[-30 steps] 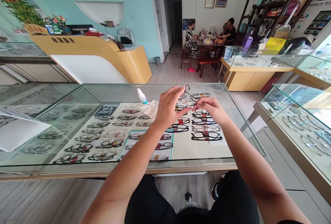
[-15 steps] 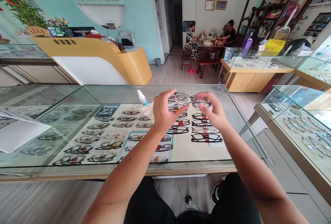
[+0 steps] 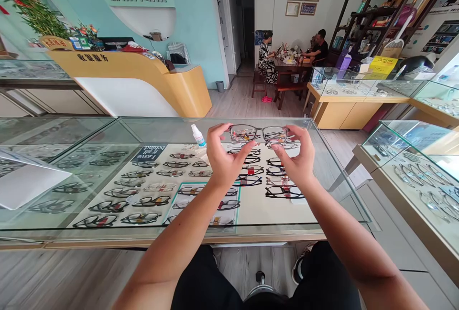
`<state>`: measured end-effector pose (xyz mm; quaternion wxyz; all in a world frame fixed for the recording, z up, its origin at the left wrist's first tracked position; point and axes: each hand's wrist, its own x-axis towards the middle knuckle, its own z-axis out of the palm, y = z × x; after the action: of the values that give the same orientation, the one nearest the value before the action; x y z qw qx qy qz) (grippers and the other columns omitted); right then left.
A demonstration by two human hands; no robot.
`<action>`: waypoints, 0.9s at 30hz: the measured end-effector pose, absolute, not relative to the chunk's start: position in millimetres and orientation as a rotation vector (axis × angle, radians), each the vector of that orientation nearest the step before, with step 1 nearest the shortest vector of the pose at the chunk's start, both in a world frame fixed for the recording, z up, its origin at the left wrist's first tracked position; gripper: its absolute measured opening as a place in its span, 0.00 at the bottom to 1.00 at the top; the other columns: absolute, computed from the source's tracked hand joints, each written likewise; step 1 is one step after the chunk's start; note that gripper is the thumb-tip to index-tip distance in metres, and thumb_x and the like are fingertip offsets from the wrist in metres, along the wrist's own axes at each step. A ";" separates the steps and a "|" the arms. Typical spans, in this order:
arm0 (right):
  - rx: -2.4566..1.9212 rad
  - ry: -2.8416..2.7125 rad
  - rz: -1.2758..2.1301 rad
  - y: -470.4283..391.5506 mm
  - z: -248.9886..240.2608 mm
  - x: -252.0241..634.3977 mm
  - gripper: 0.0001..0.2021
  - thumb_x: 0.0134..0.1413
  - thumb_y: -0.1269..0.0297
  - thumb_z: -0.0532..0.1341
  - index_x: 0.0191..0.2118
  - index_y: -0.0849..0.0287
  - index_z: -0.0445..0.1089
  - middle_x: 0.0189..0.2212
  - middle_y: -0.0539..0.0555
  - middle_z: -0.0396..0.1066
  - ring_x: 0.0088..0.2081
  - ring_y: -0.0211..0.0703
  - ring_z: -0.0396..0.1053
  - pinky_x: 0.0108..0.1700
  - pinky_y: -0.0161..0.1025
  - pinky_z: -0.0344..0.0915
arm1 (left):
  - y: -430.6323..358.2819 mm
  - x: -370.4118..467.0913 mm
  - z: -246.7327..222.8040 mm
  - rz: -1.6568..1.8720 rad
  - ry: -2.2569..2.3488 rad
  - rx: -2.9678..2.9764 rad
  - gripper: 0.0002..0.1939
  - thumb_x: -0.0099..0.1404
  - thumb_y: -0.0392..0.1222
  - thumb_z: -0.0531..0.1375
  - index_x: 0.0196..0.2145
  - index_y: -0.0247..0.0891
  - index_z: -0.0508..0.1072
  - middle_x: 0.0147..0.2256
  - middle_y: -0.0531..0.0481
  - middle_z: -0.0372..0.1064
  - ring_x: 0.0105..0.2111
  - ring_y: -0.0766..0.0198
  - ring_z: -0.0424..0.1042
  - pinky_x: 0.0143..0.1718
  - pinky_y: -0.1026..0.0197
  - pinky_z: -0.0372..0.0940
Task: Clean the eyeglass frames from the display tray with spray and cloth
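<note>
A pair of thin dark-framed eyeglasses is held level above the far part of the glass counter. My left hand grips its left side, thumb below the lens and fingers curled at the outer edge. On the other side my right hand pinches the right end in the same way. Both lenses are clear, and the display glasses show through them. Left of my hands stands a small white spray bottle with a blue base, tilted slightly. A pale cloth lies beside it, partly hidden by my left hand.
Under the counter glass lie rows of eyeglasses. A white panel-like object rests at the left. Another glass showcase stands to the right. Two people sit at a wooden table at the back, beyond the yellow reception desk.
The eyeglasses have turned from an angled pose to face-on and level. My right hand has closed on their right end, and my left hand has shifted slightly left.
</note>
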<state>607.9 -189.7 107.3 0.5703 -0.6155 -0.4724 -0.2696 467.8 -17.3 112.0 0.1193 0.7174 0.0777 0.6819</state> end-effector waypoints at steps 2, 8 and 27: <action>-1.415 -1.121 -0.679 -191.0 116.7 609.3 0.22 0.71 0.48 0.70 0.62 0.52 0.71 0.53 0.61 0.82 0.50 0.56 0.80 0.51 0.57 0.79 | -17.8 467.3 119.2 1.999 0.164 2.097 0.34 0.72 0.65 0.72 0.64 0.42 0.71 0.55 0.40 0.80 0.53 0.52 0.81 0.46 0.52 0.73; -1.501 -1.163 -0.718 -206.1 193.2 613.4 0.28 0.72 0.50 0.68 0.71 0.48 0.68 0.64 0.63 0.78 0.59 0.59 0.81 0.53 0.59 0.82 | -6.1 475.7 182.5 1.994 0.092 2.105 0.40 0.70 0.67 0.73 0.70 0.49 0.68 0.62 0.39 0.75 0.63 0.44 0.78 0.58 0.42 0.76; -1.725 -0.986 -0.691 -227.6 256.0 592.6 0.26 0.70 0.51 0.69 0.68 0.51 0.79 0.53 0.61 0.88 0.52 0.63 0.87 0.58 0.64 0.83 | -31.6 468.8 236.1 1.959 0.210 2.145 0.34 0.71 0.64 0.74 0.65 0.47 0.74 0.57 0.42 0.78 0.58 0.47 0.82 0.53 0.47 0.79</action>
<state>592.6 -227.6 256.0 0.4958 -0.7121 -0.4071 -0.2853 468.8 -31.6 236.1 0.1144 0.7317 0.0716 0.6681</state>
